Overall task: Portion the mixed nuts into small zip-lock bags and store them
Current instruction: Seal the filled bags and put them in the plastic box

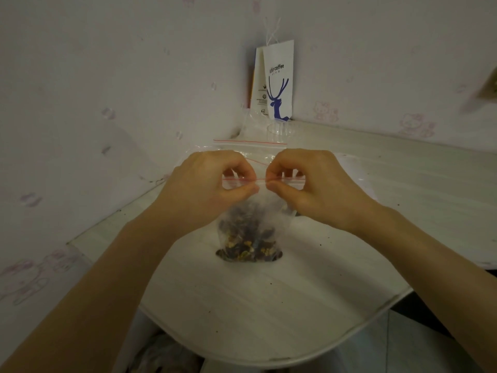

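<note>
A small clear zip-lock bag [248, 232] stands upright on the white table [269, 305], its bottom filled with mixed nuts. Its red seal strip runs across the top between my hands. My left hand [212, 189] pinches the strip between thumb and forefinger just left of the middle. My right hand [304, 184] pinches it the same way just right of the middle, and the two thumbs nearly touch.
Several empty zip-lock bags [250, 146] with red strips lie flat behind my hands. A clear plastic cup [279, 130] stands further back, before a white paper coffee bag [277, 82] in the wall corner. Crumbs dot the table; its curved front edge is near me.
</note>
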